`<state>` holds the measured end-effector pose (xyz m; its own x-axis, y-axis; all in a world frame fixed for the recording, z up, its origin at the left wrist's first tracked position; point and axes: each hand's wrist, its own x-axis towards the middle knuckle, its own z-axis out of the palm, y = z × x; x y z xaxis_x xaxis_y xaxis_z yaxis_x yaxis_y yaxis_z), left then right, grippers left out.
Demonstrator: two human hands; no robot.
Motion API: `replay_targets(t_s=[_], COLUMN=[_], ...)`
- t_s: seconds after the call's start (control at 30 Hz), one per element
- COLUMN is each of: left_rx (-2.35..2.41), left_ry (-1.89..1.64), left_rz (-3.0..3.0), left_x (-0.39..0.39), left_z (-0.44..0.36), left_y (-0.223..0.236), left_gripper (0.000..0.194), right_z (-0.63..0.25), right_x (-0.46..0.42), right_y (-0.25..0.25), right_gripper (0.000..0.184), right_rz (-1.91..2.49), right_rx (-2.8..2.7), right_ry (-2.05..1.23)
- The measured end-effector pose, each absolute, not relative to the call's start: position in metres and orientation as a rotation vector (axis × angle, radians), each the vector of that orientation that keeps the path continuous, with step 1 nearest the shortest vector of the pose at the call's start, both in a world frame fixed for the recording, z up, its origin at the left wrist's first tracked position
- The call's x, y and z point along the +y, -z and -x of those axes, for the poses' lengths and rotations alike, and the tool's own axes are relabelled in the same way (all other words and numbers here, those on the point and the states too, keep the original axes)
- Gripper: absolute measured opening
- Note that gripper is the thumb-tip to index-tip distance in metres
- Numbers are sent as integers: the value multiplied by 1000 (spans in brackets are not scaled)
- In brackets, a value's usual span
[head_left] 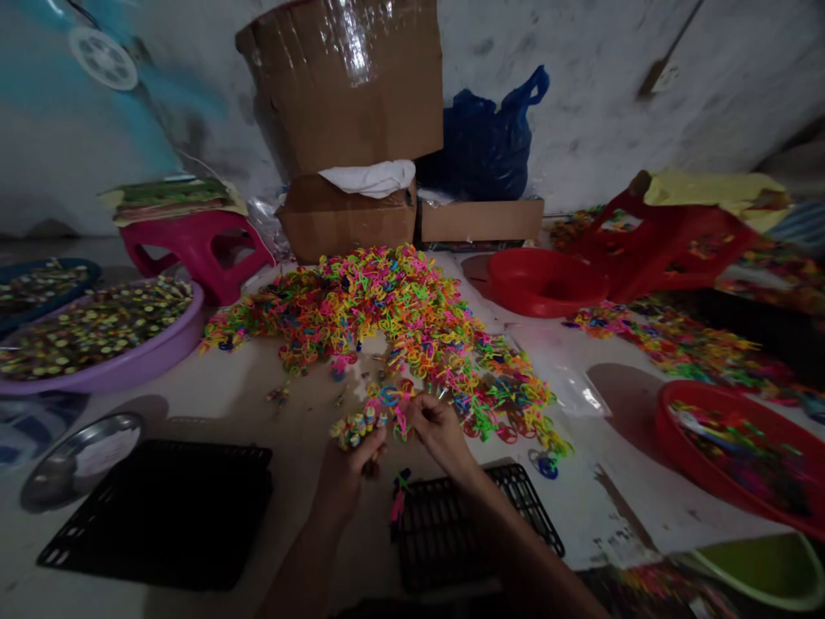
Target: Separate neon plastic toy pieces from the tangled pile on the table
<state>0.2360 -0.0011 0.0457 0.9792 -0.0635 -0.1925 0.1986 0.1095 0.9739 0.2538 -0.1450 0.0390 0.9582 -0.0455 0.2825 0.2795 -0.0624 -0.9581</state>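
My left hand (359,464) is closed around a bunch of small, mostly yellow-and-white figures (354,428), which stick out above the fingers. Just right of it, my right hand (442,427) pinches at a small pink-and-blue plastic piece (390,396) with ring-like parts. Dim light hides its exact kind and just where the fingertips meet it. Beyond both hands spreads a big heap of bright plastic pieces (387,301). Below my right forearm lies a black slotted tray (425,524), with a pink, green and dark piece (398,503) at its left edge.
At left stand a purple basin (142,365) full of small figures, a metal bowl (48,481) and a black tray (174,516). Red basins (547,279) and a red stool (650,249) are at right. Cardboard boxes (348,219) and a blue bag (490,146) stand behind the heap.
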Motion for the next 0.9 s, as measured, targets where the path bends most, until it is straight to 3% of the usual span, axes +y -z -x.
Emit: replay_targets(t_s=[0.2, 0.37, 0.9], left_rx=[-9, 86, -83], left_ry=[124, 112, 185], left_rz=[-1890, -1743, -1875], left_x=[2, 2, 7], left_z=[-230, -230, -222], left_y=[-57, -56, -57], left_gripper=[38, 48, 33], right_z=[-242, -235, -227], right_x=[-144, -143, -137], right_y=[-51, -53, -45], right_gripper=[33, 33, 36], right_rz=[1664, 1733, 1600], right_rx=[-209, -208, -141], right_ry=[206, 239, 171])
